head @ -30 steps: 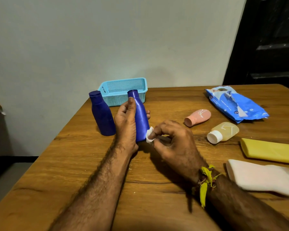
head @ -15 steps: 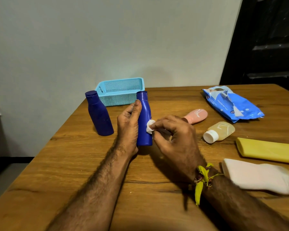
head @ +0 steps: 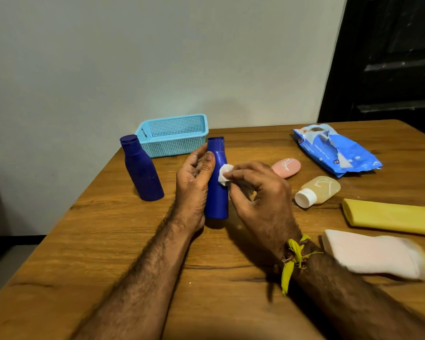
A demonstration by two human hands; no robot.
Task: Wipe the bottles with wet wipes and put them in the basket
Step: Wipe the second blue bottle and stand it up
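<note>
Bottle (head: 216, 190) stands upright on the worktop (head: 108, 241), long axis vertical, left hand (head: 194, 182) wrapped round its left side. Right hand (head: 258, 192) pinches a wipe (head: 224, 174) against its right shoulder. Basket (head: 172, 136) sits just beyond, far-left, nearer the left grip.

Two bare, hairy forearms, no sleeves, yellow thread band (head: 292, 256) tied round right wrist
</note>
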